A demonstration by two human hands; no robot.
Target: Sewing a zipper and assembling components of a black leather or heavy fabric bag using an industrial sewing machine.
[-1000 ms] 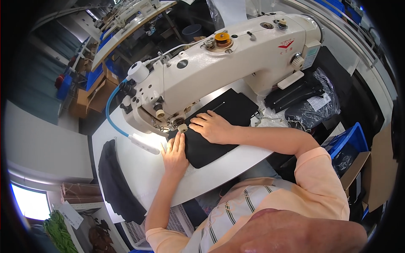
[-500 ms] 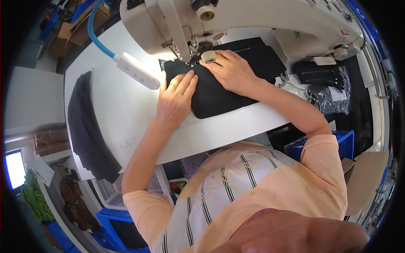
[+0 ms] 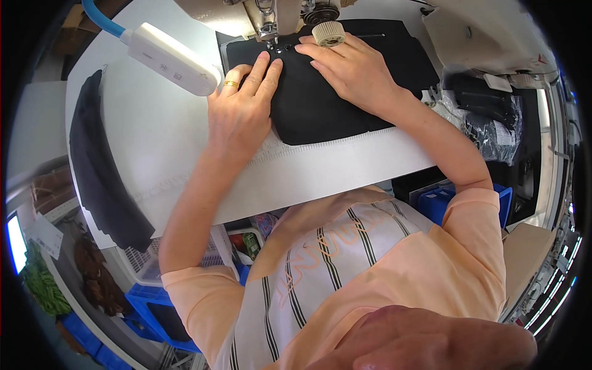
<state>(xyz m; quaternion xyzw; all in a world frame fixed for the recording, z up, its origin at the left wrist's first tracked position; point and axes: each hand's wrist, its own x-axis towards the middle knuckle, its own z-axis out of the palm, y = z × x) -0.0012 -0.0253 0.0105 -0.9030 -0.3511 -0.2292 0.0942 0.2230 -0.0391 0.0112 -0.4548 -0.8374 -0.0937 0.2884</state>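
A black fabric panel (image 3: 333,102) lies flat on the white sewing table, its far edge beneath the sewing machine's presser foot (image 3: 269,38). My left hand (image 3: 239,111), a gold ring on one finger, rests with fingers stretched onto the panel's left part, just short of the foot. On the panel's right part lies my right hand (image 3: 361,73), fingers extended, partly behind the machine's cream knob (image 3: 328,34). Small shiny spots show on the cloth near the foot. The fabric's farthest edge is hidden under the machine.
A white lamp (image 3: 172,58) on a blue flexible neck hangs close to my left hand. Dark cloth (image 3: 105,166) drapes over the table's left edge. Plastic-wrapped black pieces (image 3: 493,117) lie at the right. Below the table stand a white basket (image 3: 145,262) and a blue bin (image 3: 435,200).
The view has shifted, so the machine sits higher in the picture and the lamp looks larger. Both hands stay flat on the black panel beside the presser foot.
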